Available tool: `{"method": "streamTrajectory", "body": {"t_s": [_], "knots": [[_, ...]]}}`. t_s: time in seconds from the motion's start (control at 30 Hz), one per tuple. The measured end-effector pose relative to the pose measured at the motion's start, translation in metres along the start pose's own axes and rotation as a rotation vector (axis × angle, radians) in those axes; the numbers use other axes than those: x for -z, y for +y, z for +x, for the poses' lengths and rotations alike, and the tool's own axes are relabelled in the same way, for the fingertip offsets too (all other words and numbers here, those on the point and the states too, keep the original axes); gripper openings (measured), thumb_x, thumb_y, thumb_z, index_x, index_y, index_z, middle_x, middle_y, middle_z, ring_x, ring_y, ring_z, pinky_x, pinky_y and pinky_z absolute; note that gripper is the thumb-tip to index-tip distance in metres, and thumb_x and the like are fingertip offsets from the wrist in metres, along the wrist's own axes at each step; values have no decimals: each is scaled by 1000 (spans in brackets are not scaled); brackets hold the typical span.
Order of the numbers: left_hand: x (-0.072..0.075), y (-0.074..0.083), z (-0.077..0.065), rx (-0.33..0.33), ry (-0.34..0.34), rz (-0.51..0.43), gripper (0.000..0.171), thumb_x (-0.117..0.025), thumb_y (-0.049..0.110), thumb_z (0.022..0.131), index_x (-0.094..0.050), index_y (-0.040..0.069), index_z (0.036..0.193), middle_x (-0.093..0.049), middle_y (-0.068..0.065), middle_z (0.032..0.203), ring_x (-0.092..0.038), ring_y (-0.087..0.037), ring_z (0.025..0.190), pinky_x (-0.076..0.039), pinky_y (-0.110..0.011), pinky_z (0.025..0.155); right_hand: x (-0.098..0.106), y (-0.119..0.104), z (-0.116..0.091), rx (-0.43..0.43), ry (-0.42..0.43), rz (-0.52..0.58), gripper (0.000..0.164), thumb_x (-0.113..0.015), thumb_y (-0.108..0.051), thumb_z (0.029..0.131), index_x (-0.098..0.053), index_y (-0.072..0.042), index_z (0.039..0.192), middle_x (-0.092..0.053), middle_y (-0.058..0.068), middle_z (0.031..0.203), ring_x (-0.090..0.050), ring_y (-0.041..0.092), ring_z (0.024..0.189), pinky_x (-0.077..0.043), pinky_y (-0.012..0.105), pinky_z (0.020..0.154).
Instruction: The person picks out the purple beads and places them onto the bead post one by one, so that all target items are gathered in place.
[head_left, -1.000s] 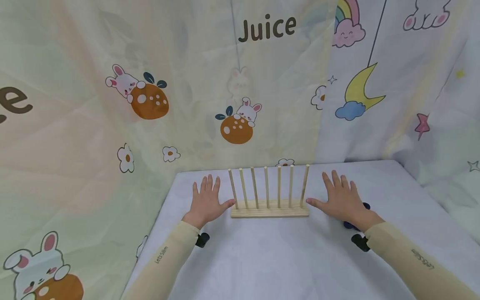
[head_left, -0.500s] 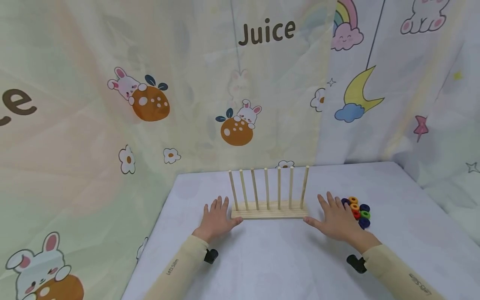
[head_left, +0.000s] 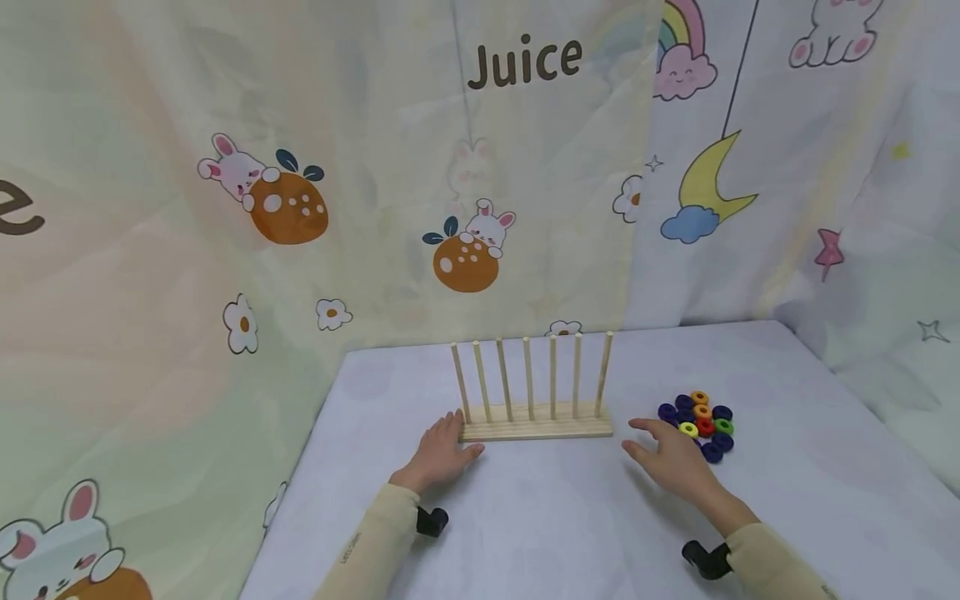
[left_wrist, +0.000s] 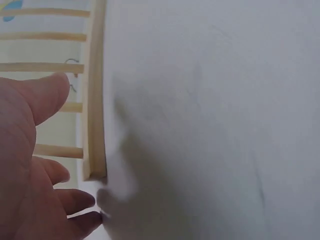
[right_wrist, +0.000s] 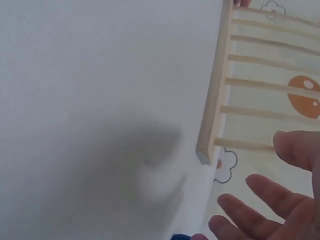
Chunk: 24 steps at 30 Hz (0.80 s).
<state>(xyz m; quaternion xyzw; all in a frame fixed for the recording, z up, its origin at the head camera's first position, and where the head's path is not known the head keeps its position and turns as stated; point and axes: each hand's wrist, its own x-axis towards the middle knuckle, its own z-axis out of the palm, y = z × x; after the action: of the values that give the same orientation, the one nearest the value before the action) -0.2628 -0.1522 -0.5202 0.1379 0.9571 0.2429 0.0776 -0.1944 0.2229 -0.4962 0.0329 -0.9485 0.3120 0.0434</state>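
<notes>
A pale wooden rack (head_left: 536,427) with several upright pegs stands on the white table. My left hand (head_left: 435,457) is at its left end, palm down, fingers loosely extended and holding nothing. In the left wrist view the fingers lie close to the end of the rack's base (left_wrist: 95,110); whether they touch it, I cannot tell. To the right of the rack, my right hand (head_left: 678,467) hovers with thumb and forefinger apart and nothing between them. Small rings (head_left: 722,413) in dark blue, orange, yellow, red and green cluster just beyond it, partly hidden by the hand.
A white cloth covers the table (head_left: 555,525). Behind it hangs a curtain (head_left: 390,250) printed with rabbits and oranges. Black wrist cameras (head_left: 707,560) sit at both sleeves.
Both hands have drawn back toward the person from beside the pegs. The right hand's fingers have bent from spread straight, and the rings it covered now show. The rack stays put.
</notes>
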Motion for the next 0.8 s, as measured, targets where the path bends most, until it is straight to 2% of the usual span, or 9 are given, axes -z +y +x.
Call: {"method": "streamTrajectory", "body": {"t_s": [0.23, 0.33, 0.5, 0.63, 0.8], "knots": [[-10, -3, 8, 20, 119, -103, 74, -60, 38, 94, -33, -6, 147, -40, -24, 149, -29, -45, 140, -17, -64, 113, -10, 4, -5, -14, 85, 92, 35, -64, -23, 94, -64, -2, 122, -64, 22, 121, -62, 41, 105, -53, 55, 85], [-16, -2, 13, 18, 205, -166, 67, -63, 35, 92, -42, -3, 143, -46, -22, 144, -31, -47, 138, -13, -70, 110, -15, 8, -5, -62, 115, 137, 32, -64, -22, 94, -65, -2, 119, -66, 20, 117, -65, 36, 101, -56, 48, 81], [-26, 1, 17, 29, 338, -263, 56, -66, 26, 89, -51, -3, 135, -53, -24, 136, -33, -48, 136, -9, -69, 111, -25, 12, -5, -149, 120, 226, 30, -61, -21, 96, -65, -2, 118, -67, 19, 114, -66, 31, 97, -57, 35, 75], [-32, -1, 20, 44, 417, -277, 52, -68, 18, 87, -54, -3, 132, -56, -24, 134, -38, -45, 134, -12, -64, 112, -31, 12, -4, -203, 127, 283, 29, -59, -21, 97, -65, -2, 118, -67, 17, 114, -64, 27, 96, -53, 28, 75], [-37, -2, 22, 36, 459, -267, 45, -70, 13, 86, -59, -3, 127, -53, -22, 138, -39, -44, 133, -13, -63, 112, -37, 11, -2, -251, 175, 303, 29, -58, -23, 97, -66, -4, 117, -69, 14, 112, -63, 24, 94, -50, 24, 74]]}}
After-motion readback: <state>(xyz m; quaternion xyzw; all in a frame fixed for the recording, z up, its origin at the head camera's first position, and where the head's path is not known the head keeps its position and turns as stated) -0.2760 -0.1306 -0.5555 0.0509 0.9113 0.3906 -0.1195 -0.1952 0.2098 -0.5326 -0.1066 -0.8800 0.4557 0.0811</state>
